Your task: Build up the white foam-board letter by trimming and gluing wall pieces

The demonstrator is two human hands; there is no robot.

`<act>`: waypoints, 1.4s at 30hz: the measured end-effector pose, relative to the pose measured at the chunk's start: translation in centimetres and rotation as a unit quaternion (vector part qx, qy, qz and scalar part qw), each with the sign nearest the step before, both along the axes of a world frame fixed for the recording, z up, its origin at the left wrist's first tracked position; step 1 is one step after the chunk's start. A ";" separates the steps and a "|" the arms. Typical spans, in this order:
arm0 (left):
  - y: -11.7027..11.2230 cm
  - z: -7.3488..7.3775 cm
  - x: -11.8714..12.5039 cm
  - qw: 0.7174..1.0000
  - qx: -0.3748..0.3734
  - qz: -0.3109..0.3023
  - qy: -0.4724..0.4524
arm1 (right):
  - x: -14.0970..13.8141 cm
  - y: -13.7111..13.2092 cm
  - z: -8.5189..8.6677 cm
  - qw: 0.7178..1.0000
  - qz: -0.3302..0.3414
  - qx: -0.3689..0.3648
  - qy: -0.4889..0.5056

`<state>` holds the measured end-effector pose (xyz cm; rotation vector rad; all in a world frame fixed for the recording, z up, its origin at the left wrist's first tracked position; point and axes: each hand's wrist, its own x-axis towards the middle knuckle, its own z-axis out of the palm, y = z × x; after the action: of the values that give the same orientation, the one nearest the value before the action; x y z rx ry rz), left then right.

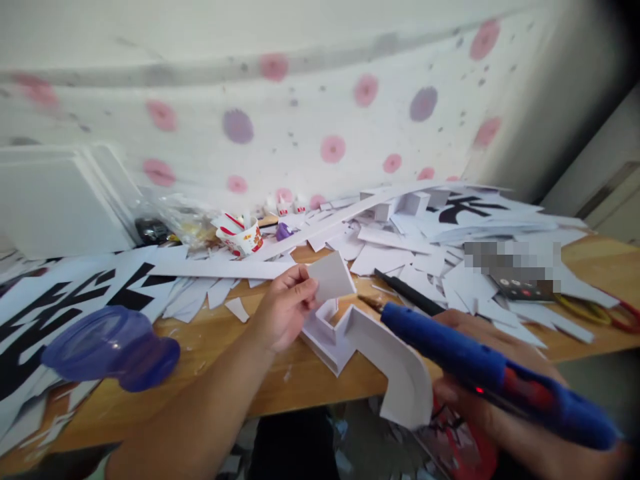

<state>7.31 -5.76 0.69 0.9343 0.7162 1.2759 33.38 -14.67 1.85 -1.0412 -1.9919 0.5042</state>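
Worktable (225, 357), wood, covered in paper work. Item one: left hand (283, 308), near the middle of the table, thumb and fingertips pinched on a small white card piece (331, 277), which is held upright just above the white card form (350, 337). Item two: that form, a bent, walled shape with a curved strip, lies at the table's near edge at 6 o'clock from the card piece and partly overhangs the edge. Item three: right hand (520, 440), at 4 o'clock from the form, wrapped around a blue glue gun (490, 373) with a red trigger part. The gun's nozzle points toward 10 o'clock and sits just beside the form's upper edge; whether it touches cannot be told. Item four: black pen-like tool (406, 293), lying at 12 o'clock from the gun's front end. Item five: translucent purple plastic object (113, 343), at 9 o'clock from the left hand, well apart. Item six: red-and-white paper cup (240, 237), tilted, at 11 o'clock from the left hand. Item seven: sheets printed with large black characters (75, 300), far left. Item eight: loose white paper offcuts (450, 267), heaped across the back and right. Item nine: scissors (603, 310), far right at 3 o'clock. Backdrop: cloth with pink and purple dots (300, 120).
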 end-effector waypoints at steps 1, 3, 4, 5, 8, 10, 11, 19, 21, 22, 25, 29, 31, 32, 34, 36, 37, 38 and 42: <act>0.0 0.1 0.0 0.999 -0.023 0.007 -0.035 | -0.5 0.2 0.3 0.999 0.023 0.004 -0.033; -0.1 0.3 0.0 0.994 -0.058 0.004 -0.091 | -1.3 0.7 0.5 0.994 0.063 0.006 -0.089; -0.1 0.4 0.0 0.992 -0.067 -0.008 -0.109 | -1.7 0.9 0.5 0.992 0.074 0.005 -0.102; -0.1 0.4 0.0 0.990 -0.071 -0.023 -0.121 | -2.1 1.0 0.4 0.990 0.085 0.002 -0.109; -0.2 0.4 -0.3 0.987 -0.055 -0.067 -0.137 | -3.0 1.4 0.1 0.991 0.094 0.005 -0.096; -0.2 0.4 -0.4 0.985 -0.042 -0.084 -0.142 | -3.5 1.6 0.0 0.993 0.087 0.009 -0.084; -0.2 0.3 -0.5 0.985 -0.037 -0.089 -0.146 | -3.6 1.7 0.0 0.993 0.084 0.012 -0.080; -0.4 0.0 -0.2 0.975 -0.042 -0.110 -0.187 | -3.8 2.2 -0.2 0.993 0.081 0.015 -0.079; -0.4 -0.2 -0.2 0.975 -0.044 -0.111 -0.187 | -3.8 2.2 -0.2 0.993 0.077 0.016 -0.086; -0.4 -0.2 -0.2 0.975 -0.044 -0.115 -0.186 | -3.8 2.3 -0.2 0.993 0.077 0.018 -0.089; -0.3 -0.4 -0.2 0.974 -0.038 -0.126 -0.185 | -3.7 2.4 -0.2 0.992 0.075 0.015 -0.095; -0.2 -0.5 -0.1 0.972 -0.030 -0.134 -0.190 | -3.5 2.6 -0.4 0.992 0.079 0.017 -0.099; -0.2 -0.5 -0.1 0.971 -0.031 -0.137 -0.194 | -3.4 2.6 -0.6 0.992 0.078 0.021 -0.099; -0.2 -0.5 -0.1 0.971 -0.033 -0.138 -0.194 | -3.4 2.7 -0.7 0.992 0.077 0.021 -0.099; -0.2 -0.6 -0.1 0.971 -0.033 -0.138 -0.191 | -3.4 2.7 -0.8 0.992 0.075 0.024 -0.100; -0.2 -0.6 -0.1 0.974 -0.034 -0.131 -0.180 | -3.4 2.6 -0.8 0.992 0.072 0.025 -0.102; -0.2 -0.6 -0.1 0.976 -0.035 -0.127 -0.175 | -3.4 2.6 -0.7 0.992 0.071 0.026 -0.101; -0.2 -0.6 -0.1 0.977 -0.036 -0.125 -0.170 | -3.4 2.5 -0.6 0.992 0.070 0.026 -0.099; -0.3 -0.5 -0.1 0.977 -0.037 -0.129 -0.164 | -3.4 2.5 -0.3 0.994 0.065 0.029 -0.087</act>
<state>7.25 -6.04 0.22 0.7068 0.3690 1.1284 30.00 -12.19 1.55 -0.9512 -2.2252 0.4336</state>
